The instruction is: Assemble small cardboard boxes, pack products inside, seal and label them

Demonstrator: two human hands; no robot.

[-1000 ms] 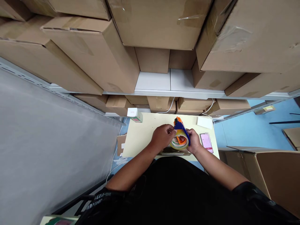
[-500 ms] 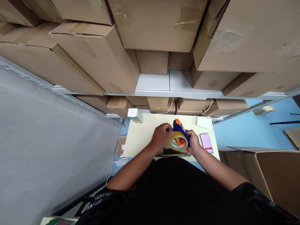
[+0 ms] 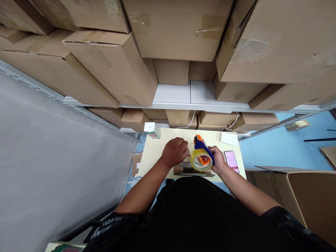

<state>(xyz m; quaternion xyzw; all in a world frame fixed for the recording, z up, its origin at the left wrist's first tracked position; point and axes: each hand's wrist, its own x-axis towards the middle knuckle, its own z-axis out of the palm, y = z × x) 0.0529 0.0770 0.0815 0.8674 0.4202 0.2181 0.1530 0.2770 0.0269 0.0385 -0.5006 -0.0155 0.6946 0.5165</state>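
My right hand (image 3: 217, 159) grips a tape dispenser (image 3: 201, 144) with a blue body and an orange end, loaded with a wide roll of clear yellowish tape (image 3: 194, 161). Just left of the dispenser is my left hand (image 3: 175, 152), its fingers curled closed and the back of the hand upward. Whatever those fingers may pinch is hidden. Beneath the tape roll, at the near edge of the table, lies a small cardboard box (image 3: 181, 170), partly covered by the roll and my left hand.
The pale yellow table (image 3: 154, 154) carries a white-and-green carton (image 3: 152, 130), a white box (image 3: 228, 138) and a phone (image 3: 231, 161). Shelves of cardboard boxes (image 3: 178, 28) rise ahead. A large open carton (image 3: 278, 189) stands right; a grey wall (image 3: 78, 168) runs left.
My left hand has moved left, away from the dispenser, leaving a gap and showing more of the small cardboard box. My right hand still holds the dispenser in nearly the same place.
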